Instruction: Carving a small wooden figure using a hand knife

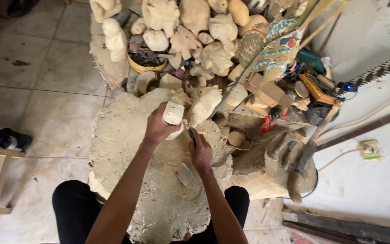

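My left hand (158, 128) grips a pale, unpainted wooden carving (174, 114) and holds it just above a large rough wooden block (127, 135) covered in sawdust. Right beside it, my right hand (201, 153) is closed on a small dark-handled carving tool (190, 133) whose tip meets the lower edge of the carving. A flat metal blade (184, 174) lies on the block close to my right wrist. My knees in black trousers (75, 210) frame the block from below.
A heap of unpainted carved figures (195, 27) fills the far side, with a yellow bowl (147, 63) of tools. A painted puppet (271, 47), small wood blocks, a mallet (301, 167) and other tools lie to the right. A tiled floor (46, 90) lies left, a wall socket (370, 149) right.
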